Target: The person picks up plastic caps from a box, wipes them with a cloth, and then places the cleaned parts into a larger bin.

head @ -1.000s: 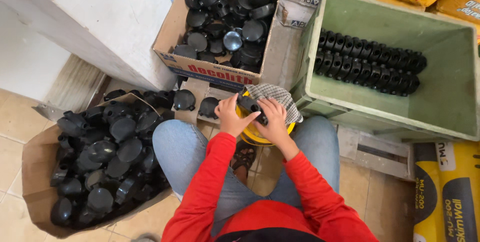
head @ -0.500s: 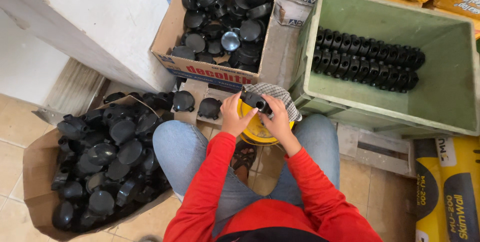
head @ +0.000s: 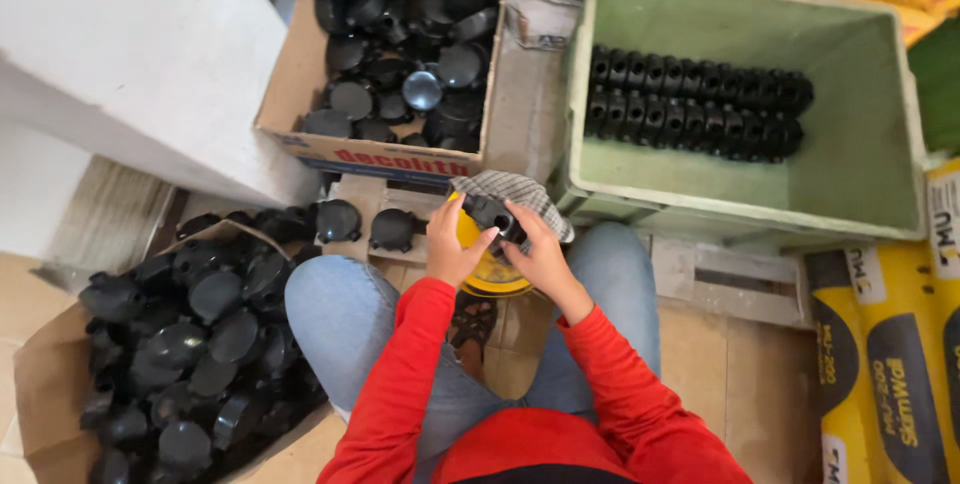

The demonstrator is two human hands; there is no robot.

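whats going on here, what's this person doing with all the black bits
A seated person in red sleeves holds one small black plastic part with both hands, left hand and right hand, over a yellow tub at the knees. A cardboard box and an open bag hold loose black parts; a green crate has two neat rows.

Green crate (head: pixel 880 159) ahead right, cardboard box (head: pixel 300 94) ahead left, narrow gap between, knees flanking hands (head: pixel 495 249)

Small black plastic fitting (head: pixel 492 214) gripped between both hands; tilted; above yellow round container (head: pixel 490 272), over lap.
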